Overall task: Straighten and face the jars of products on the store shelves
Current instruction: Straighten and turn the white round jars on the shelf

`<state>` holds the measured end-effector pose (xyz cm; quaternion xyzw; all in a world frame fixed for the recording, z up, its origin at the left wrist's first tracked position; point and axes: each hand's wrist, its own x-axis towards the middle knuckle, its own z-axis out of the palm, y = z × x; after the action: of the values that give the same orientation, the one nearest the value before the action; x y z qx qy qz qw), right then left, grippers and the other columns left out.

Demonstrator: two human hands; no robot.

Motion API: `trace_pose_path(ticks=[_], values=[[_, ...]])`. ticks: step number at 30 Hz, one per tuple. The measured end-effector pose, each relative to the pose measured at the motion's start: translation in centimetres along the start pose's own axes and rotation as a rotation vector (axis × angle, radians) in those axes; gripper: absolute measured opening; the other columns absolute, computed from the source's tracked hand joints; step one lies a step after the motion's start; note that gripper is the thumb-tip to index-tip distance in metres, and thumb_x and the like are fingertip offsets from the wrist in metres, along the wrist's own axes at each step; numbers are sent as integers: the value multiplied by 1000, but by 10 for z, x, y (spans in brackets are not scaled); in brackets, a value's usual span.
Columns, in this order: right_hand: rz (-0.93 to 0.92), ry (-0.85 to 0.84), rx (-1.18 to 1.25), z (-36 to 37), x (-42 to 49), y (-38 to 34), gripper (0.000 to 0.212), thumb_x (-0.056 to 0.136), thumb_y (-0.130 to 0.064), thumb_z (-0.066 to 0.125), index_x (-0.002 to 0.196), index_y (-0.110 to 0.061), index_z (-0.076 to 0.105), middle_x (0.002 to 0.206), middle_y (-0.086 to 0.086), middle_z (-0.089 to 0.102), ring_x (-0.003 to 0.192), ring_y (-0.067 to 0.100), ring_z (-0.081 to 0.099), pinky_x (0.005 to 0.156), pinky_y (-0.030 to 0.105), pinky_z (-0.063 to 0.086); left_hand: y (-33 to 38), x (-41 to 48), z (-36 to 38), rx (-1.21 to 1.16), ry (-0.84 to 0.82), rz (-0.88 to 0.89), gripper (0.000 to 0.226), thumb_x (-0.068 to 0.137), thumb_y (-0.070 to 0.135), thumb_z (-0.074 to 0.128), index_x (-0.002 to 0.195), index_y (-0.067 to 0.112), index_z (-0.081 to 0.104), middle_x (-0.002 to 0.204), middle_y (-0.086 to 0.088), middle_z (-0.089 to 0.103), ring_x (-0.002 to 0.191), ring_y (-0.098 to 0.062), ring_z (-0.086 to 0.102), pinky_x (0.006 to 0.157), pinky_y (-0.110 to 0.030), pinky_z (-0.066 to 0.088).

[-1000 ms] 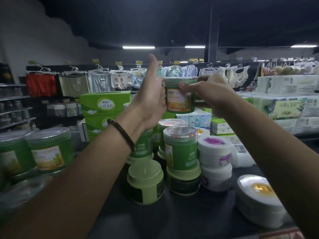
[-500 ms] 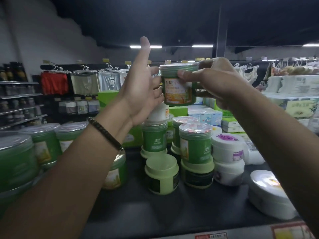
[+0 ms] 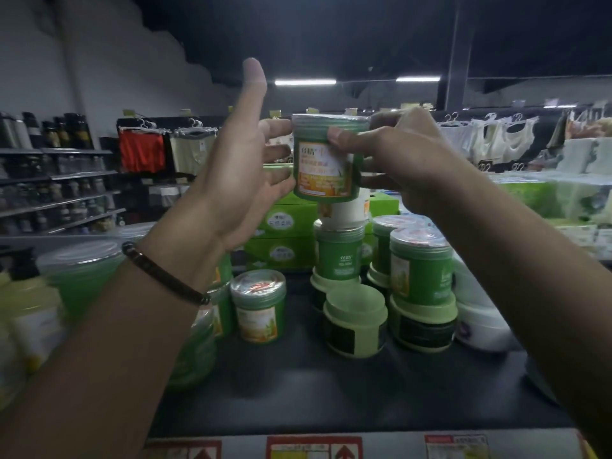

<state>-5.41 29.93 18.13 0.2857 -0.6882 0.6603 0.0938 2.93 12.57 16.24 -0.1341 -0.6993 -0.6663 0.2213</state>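
Observation:
A green jar with an orange label (image 3: 326, 160) is held up at the top of a stack, over a white jar (image 3: 344, 212) and a green jar (image 3: 337, 256). My right hand (image 3: 397, 160) grips it from the right, thumb across the front near the lid. My left hand (image 3: 241, 160) is beside it on the left, fingers straight and spread, fingertips touching the jar's side, thumb pointing up. More green jars (image 3: 260, 309) and pale-lidded jars (image 3: 356, 321) stand on the dark shelf (image 3: 298, 392).
Green boxes (image 3: 281, 240) sit behind the jars. A stack of green and pale-lidded jars (image 3: 420, 283) and white tubs (image 3: 480, 323) are to the right, blurred green jars (image 3: 79, 276) to the left. Price tags (image 3: 314, 447) line the shelf's front edge. Clothes hang on racks behind.
My left hand's fingers have straightened and spread beside the jar. The view has shifted right and closer, and the jar now sits lower over the stack.

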Motion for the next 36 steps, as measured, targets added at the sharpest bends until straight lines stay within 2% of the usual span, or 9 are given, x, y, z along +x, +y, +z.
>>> trace_pose_path(ticks=[3,6,8,10,13,19,22,27,36], values=[[10,-18,12,16,-4,3,45,79,-25,95,104,-17,59,110,11,76,102,31,78,93,58,63,-3,-8,-12,64,42,-1,90,94,84,26,138,13,59,149,-11,54,144,-31,46,123,-51,33],[32,-41,27,30,-9,6,50,81,-23,93,114,-8,58,107,12,77,101,32,78,92,60,62,-7,-15,-22,75,62,-5,75,97,81,23,117,24,67,136,-4,62,136,-24,51,122,-48,35],[41,-69,32,38,-12,10,42,82,-22,92,108,-12,61,102,10,77,99,32,79,92,59,62,-12,-20,-28,84,82,-19,72,98,80,22,115,25,66,134,-2,63,134,-21,52,121,-48,35],[50,-92,37,46,-13,16,34,84,-21,91,94,-18,59,95,6,77,94,28,79,88,51,66,-20,-23,-34,106,118,-26,77,97,81,22,126,22,63,138,-2,62,133,-21,53,122,-49,35],[53,-110,60,59,-14,27,32,85,-15,90,91,-17,59,87,0,77,76,15,80,68,30,65,-31,-30,-43,128,159,-55,86,93,84,24,139,21,61,142,-3,61,134,-24,54,119,-49,38],[106,-150,120,79,-12,54,27,85,-9,88,94,-15,63,90,2,81,75,9,80,61,23,61,-49,-38,-60,78,192,-142,92,80,85,32,142,23,61,145,-2,59,136,-27,53,119,-50,38],[131,-161,145,88,-11,69,36,83,-8,90,109,-8,65,101,9,82,85,17,81,66,26,63,-59,-41,-65,37,187,-166,86,90,83,32,141,21,62,145,-3,59,136,-27,54,120,-51,38],[124,-188,132,100,-8,93,44,81,-8,91,120,-2,70,106,10,82,96,25,81,90,46,66,-72,-46,-66,-10,197,-207,75,100,75,29,139,20,61,141,-3,61,132,-25,56,121,-50,37],[135,-239,140,109,-8,120,47,83,-5,89,126,-1,69,111,10,81,101,24,80,96,46,64,-86,-49,-61,-12,199,-257,77,99,76,26,149,26,55,139,8,65,128,-11,60,115,-38,40]])
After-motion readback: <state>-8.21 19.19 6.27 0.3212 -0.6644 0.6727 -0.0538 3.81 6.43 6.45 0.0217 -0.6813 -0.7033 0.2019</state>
